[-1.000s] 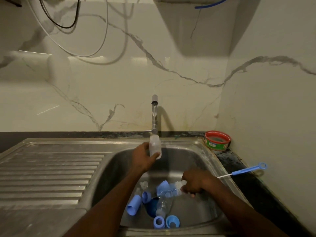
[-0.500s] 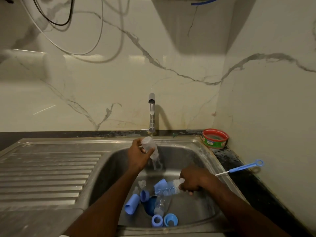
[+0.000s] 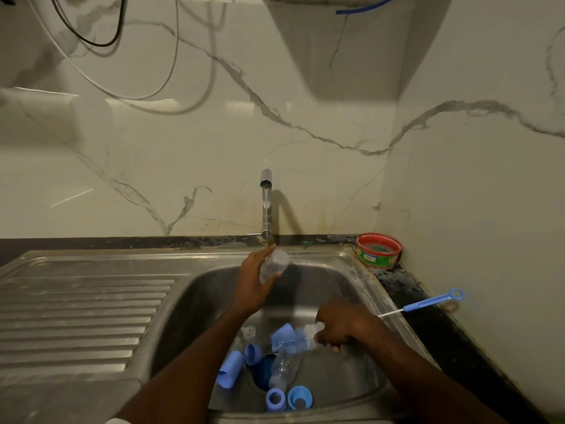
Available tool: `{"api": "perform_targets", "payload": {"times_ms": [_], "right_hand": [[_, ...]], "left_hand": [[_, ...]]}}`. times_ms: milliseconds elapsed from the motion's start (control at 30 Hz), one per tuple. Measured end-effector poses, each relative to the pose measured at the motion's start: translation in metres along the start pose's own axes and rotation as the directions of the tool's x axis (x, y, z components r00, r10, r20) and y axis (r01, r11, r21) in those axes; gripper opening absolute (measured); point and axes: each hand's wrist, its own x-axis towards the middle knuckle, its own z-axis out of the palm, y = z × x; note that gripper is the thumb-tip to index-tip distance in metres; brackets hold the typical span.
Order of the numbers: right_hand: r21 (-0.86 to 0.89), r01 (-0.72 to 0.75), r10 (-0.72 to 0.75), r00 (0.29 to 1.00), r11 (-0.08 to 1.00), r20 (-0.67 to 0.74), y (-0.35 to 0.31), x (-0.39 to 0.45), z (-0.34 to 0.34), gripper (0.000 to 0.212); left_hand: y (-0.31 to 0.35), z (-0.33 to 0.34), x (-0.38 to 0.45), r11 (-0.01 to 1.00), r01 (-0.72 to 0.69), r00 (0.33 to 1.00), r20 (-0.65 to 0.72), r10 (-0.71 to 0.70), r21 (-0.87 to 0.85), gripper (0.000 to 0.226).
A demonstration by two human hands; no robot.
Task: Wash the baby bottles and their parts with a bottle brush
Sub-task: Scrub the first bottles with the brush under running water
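Observation:
My left hand (image 3: 253, 283) grips a clear baby bottle (image 3: 273, 264), tilted, just below the tap (image 3: 266, 203), which is running. My right hand (image 3: 339, 328) holds the bottle brush; its bristle head (image 3: 298, 342) points left into the basin and its blue handle (image 3: 428, 302) sticks out over the right rim. On the sink floor lie another clear bottle (image 3: 284, 370), blue caps (image 3: 229, 368), blue collar rings (image 3: 275, 399) and a clear teat (image 3: 249, 332).
The steel sink (image 3: 385, 295) has a ribbed draining board (image 3: 79, 310) on its left. A red-rimmed tub (image 3: 379, 249) stands on the dark counter at the back right corner. Marble walls close in behind and on the right, with cables hanging at the upper left.
My left hand has tipped the clear bottle from upright under the tap to a slant. The right hand with the brush has stayed in place.

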Motion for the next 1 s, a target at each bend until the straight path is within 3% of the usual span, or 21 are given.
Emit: {"api": "perform_targets", "payload": {"times_ms": [367,467,600,700,800,1000], "right_hand": [[0.017,-0.011,0.011,1.000,1.000,-0.001,0.001,0.006,0.004,0.020],[0.019,-0.012,0.012,1.000,1.000,0.003,0.000,0.006,0.004,0.020],[0.019,-0.017,0.017,1.000,1.000,0.008,0.000,0.005,0.002,0.019],[0.018,-0.019,0.020,1.000,1.000,-0.010,0.000,0.004,-0.001,0.019],[-0.003,-0.034,0.033,0.996,0.999,-0.079,-0.001,0.004,-0.001,0.023],[-0.033,-0.120,0.100,0.929,0.992,-0.358,0.004,0.006,-0.002,0.032]], "left_hand": [[0.005,-0.011,0.004,0.979,0.029,0.961,-0.264,-0.083,-0.201,0.057],[0.004,-0.012,0.004,0.987,0.019,0.963,-0.262,-0.061,-0.161,0.061],[0.006,-0.013,0.004,0.997,-0.072,0.987,-0.146,0.071,-0.001,0.071],[0.011,-0.012,0.003,0.997,-0.059,0.988,-0.138,0.066,0.053,0.066],[0.012,-0.013,0.001,0.998,0.010,0.990,-0.142,-0.003,0.054,0.059],[0.007,-0.019,0.000,0.974,0.224,0.971,-0.089,-0.221,0.022,0.038]]}}
